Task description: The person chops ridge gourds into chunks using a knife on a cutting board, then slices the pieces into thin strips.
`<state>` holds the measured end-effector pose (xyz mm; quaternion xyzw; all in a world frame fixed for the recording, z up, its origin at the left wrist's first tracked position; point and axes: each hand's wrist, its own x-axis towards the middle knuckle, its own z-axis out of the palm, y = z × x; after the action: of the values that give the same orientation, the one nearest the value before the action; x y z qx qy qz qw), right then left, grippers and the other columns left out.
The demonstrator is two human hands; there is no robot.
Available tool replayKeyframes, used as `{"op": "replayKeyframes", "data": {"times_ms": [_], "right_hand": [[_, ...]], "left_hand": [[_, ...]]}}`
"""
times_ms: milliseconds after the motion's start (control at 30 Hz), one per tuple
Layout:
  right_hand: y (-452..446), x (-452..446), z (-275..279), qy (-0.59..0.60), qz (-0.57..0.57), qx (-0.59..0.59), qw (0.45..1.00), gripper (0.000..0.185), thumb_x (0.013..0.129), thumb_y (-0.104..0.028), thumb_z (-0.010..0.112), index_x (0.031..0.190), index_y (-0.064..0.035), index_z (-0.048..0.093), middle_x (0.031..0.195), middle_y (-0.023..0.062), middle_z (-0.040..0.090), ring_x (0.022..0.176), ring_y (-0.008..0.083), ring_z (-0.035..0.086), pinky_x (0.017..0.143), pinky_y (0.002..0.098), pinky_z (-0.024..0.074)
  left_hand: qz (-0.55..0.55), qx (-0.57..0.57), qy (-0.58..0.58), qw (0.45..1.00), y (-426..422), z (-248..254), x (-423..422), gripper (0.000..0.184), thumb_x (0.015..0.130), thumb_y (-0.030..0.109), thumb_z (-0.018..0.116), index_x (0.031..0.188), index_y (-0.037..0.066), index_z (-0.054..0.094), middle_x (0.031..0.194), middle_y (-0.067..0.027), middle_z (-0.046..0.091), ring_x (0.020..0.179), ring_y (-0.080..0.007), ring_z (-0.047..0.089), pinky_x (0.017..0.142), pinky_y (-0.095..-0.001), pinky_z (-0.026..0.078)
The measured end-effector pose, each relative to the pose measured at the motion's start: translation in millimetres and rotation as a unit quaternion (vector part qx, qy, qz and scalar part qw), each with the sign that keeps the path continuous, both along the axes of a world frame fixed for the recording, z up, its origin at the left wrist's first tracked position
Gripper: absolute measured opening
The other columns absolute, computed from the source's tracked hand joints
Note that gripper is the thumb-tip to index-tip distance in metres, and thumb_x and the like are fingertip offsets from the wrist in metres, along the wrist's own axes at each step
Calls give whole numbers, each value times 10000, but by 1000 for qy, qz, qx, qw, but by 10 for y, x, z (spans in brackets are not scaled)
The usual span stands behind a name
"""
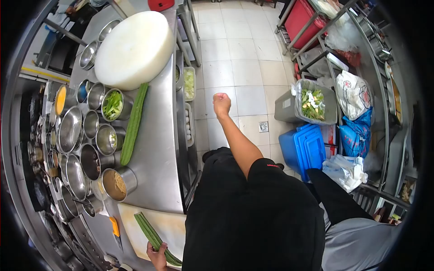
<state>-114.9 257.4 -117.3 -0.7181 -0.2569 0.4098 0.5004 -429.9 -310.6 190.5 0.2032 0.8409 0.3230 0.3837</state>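
Left hand [157, 256] gripping a ridged gourd [150, 229], thumb laid over the green skin; gourd slants across the cutting board [131, 216], the near end by the black shirt [253, 217]. Right hand [221, 105] closed, fingers curled in, held out over the tiled floor [219, 49], well apart from the cutting board on its right.

Orange-handled knife [115, 227] at the cutting board's left edge. Steel pot [131, 181] of brown liquid and pale shreds just beyond the board. Second ridged gourd [134, 124] farther beyond it, lengthwise on the steel bench [156, 144], next to a pot of cut greens [113, 105]. Thick round white block [133, 49] farthest from the board, same bench. Grey bin [285, 107] with leafy scraps and blue tub [294, 148], both on the floor, well right of the cutting board.
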Motion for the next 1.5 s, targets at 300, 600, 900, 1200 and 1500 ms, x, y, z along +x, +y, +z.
{"op": "replayKeyframes", "data": {"times_ms": [300, 600, 900, 1200, 1500], "right_hand": [[117, -290, 38, -9, 22, -18, 1000, 97, 828, -142, 681, 862, -54, 657, 779, 94, 705, 723, 217, 675, 714, 353, 542], [385, -877, 256, -7, 85, 11, 996, 151, 836, -176, 713, 917, -53, 678, 817, 82, 714, 757, 207, 681, 735, 344, 542], [462, -1476, 93, -11, 215, 61, 975, 141, 894, -177, 647, 886, -38, 664, 754, 44, 671, 695, 157, 627, 671, 302, 507], [903, -1309, -1240, 56, 366, 93, 924, 451, 973, -316, 532, 1237, 42, 608, 1198, 240, 657, 1140, 334, 612, 1023, 449, 449], [288, -1456, 2287, 17, 186, 389, 902, 210, 1002, -209, 599, 1063, -13, 645, 838, 31, 613, 718, 134, 553, 631, 267, 472]], "left_hand": [[-75, -13, -30, 997, 1318, 465, 293, 300, 783, 53, 793, 1017, 26, 607, 804, 5, 600, 683, -91, 551, 638, -245, 463], [-78, -30, -7, 996, 1793, 583, 520, 279, 809, 10, 763, 1036, 28, 602, 806, 21, 595, 676, -64, 532, 620, -221, 448], [1, 2, -25, 1000, 1534, 486, 736, 399, 807, -19, 748, 1182, -8, 609, 847, 12, 626, 670, -57, 542, 600, -225, 458], [51, -66, 51, 995, 1129, 358, 823, 553, 767, 76, 799, 1271, -39, 602, 943, -43, 672, 843, -130, 613, 772, -299, 526], [332, 63, 70, 939, 460, 203, 1122, 523, 784, 96, 789, 1245, -10, 568, 976, -35, 630, 873, -121, 587, 800, -284, 501]]}}
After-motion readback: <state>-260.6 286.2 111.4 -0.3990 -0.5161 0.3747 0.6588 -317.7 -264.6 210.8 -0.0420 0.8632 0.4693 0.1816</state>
